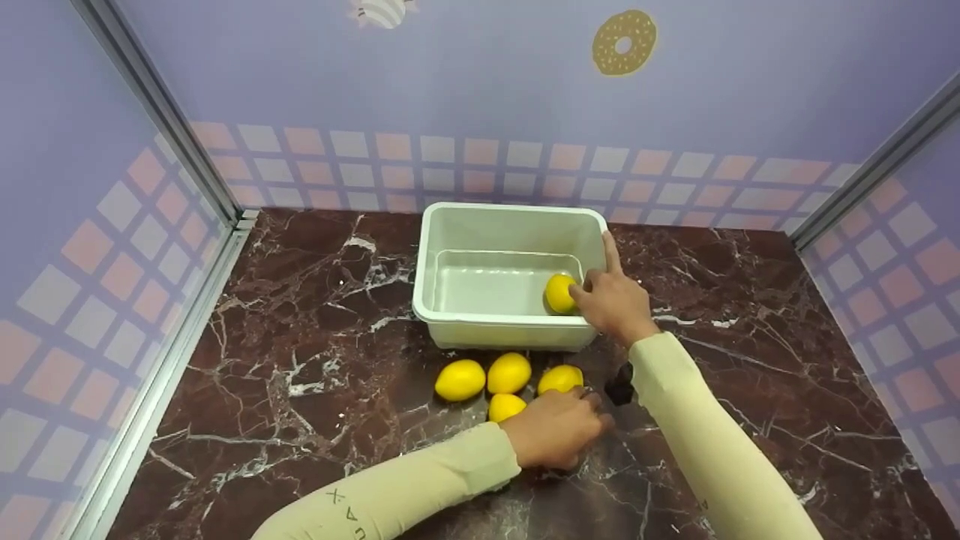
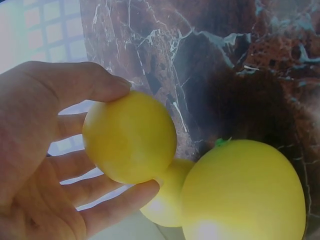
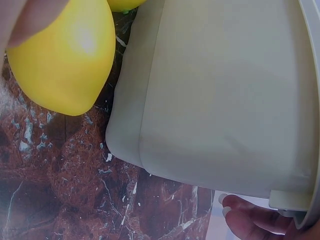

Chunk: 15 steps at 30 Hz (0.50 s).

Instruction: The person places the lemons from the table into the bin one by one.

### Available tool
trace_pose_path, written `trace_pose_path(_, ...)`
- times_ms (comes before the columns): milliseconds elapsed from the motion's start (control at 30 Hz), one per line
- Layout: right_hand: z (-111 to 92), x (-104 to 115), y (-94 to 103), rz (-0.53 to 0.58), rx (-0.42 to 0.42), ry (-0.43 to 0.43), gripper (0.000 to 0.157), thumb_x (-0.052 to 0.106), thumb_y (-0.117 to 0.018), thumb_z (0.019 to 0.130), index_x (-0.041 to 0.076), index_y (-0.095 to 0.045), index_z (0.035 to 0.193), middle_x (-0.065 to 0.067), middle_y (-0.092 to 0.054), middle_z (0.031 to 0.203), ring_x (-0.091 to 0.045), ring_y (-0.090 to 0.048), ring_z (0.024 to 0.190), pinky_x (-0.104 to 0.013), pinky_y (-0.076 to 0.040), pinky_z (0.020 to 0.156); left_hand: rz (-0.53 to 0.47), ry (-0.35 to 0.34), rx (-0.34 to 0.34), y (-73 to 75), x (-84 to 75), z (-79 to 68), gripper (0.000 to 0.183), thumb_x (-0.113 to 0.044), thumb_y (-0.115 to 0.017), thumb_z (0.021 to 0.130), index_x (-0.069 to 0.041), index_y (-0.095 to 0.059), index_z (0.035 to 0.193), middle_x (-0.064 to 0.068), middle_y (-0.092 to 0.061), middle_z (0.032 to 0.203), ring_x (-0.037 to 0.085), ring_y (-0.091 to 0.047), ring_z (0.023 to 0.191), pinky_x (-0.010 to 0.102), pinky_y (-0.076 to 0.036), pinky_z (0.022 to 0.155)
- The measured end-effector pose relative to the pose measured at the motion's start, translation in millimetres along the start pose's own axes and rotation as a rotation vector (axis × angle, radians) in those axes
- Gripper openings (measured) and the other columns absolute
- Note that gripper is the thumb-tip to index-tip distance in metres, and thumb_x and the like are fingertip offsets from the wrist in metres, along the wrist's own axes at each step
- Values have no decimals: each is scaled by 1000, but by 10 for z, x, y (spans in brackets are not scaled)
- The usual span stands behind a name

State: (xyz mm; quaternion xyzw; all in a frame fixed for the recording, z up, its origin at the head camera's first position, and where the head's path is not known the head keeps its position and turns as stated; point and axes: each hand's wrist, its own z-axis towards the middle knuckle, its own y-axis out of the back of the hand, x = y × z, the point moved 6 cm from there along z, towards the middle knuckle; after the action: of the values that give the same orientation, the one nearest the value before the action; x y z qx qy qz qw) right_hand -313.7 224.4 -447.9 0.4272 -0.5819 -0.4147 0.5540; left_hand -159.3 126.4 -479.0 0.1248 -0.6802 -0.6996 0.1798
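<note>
My left hand [image 1: 559,427] holds a yellow lemon [image 2: 130,137], thumb on one side and fingers curled along the other, just in front of a white plastic bin [image 1: 510,321]. Two more lemons show beside it in the left wrist view, the larger lemon [image 2: 245,190] in front. My right hand [image 1: 619,300] grips the bin's right rim, its index finger stretched along the edge. Fingertips [image 3: 240,217] show under that rim in the right wrist view. Inside the bin, against the right thumb, lies one lemon [image 1: 559,294].
Loose lemons sit before the bin: a left lemon [image 1: 460,380], a middle lemon [image 1: 509,373] and a nearer lemon [image 1: 506,408] partly covered by the left hand. A patterned wall [image 1: 480,90] rises close behind the bin. Dark red marble-look tabletop [image 1: 300,420] lies underneath.
</note>
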Motion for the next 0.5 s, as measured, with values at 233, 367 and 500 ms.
trace_pose_path(233, -14, 13, 6, -10, -19, 14, 41, 45, -47, 94, 7, -64, 90, -5, 1, 165, -34, -59, 80, -50, -48, 70, 44, -9, -37, 42, 27, -5, 26, -29, -71, 77, -27, -69, 103, -1, -65, 102, 18, -63, 80, 30, -53, 57)
trace_pose_path(367, -14, 10, 2, -7, -15, 10, 42, 45, -47, 94, 7, -65, 91, -5, 2, 165, -34, -60, 81, -50, -48, 70, 46, -13, -70, 72, 43, -18, 23, -27, -69, 78, -28, -70, 101, -1, -64, 103, 17, -61, 71, 30, -50, 51)
trace_pose_path(500, -14, 9, -3, -9, -9, 3, 42, 45, -46, 95, 7, -65, 92, -5, 3, 165, -34, -60, 82, -51, -48, 71, 42, -15, -71, 101, 56, -27, 25, -27, -68, 79, -29, -70, 104, 0, -64, 110, 17, -62, 74, 30, -50, 51)
